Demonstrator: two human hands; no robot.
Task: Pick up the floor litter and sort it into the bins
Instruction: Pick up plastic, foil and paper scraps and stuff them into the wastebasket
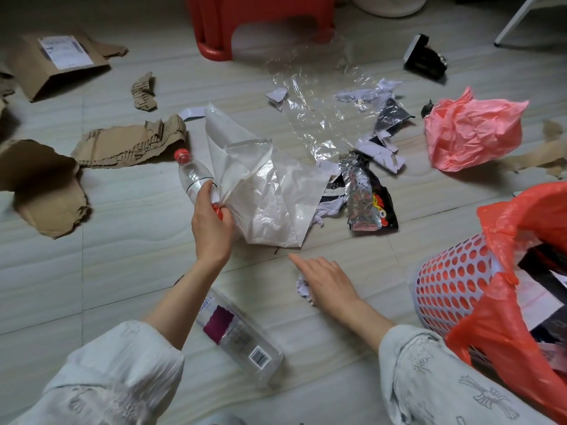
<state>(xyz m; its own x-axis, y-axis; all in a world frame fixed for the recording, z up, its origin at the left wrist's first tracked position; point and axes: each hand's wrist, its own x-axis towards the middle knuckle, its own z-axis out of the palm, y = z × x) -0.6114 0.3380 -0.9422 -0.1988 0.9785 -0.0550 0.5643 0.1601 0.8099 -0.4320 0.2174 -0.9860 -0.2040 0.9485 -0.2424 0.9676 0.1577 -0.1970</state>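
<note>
The left hand [211, 222] is closed around a clear plastic bottle with a red cap [192, 173] and, in the same grip, the gathered corner of a white plastic bag [270, 194], both held above the tiled floor [129, 246]. The right hand [326, 282] hovers low over the floor with the forefinger extended and the other fingers loosely curled over a crumpled scrap of white paper [303, 288]; whether it is actually gripping the scrap cannot be told. A second clear bottle with a purple label and barcode [237, 334] lies on its side on the floor between the two forearms. At the right edge stands a perforated lavender bin lined with a red bag [454, 280], already holding some waste. Remaining litter on the floor: torn corrugated cardboard pieces [132, 145] at left, a brown cardboard mailer with a shipping label [58, 62] at upper left, a sheet of clear plastic film [316, 111] at centre, a foil snack wrapper [368, 204] just beside the white bag, torn paper scraps [380, 151] and a crumpled pink plastic bag [472, 130] at right. A red plastic stool [260, 19] stands at the top.
</note>
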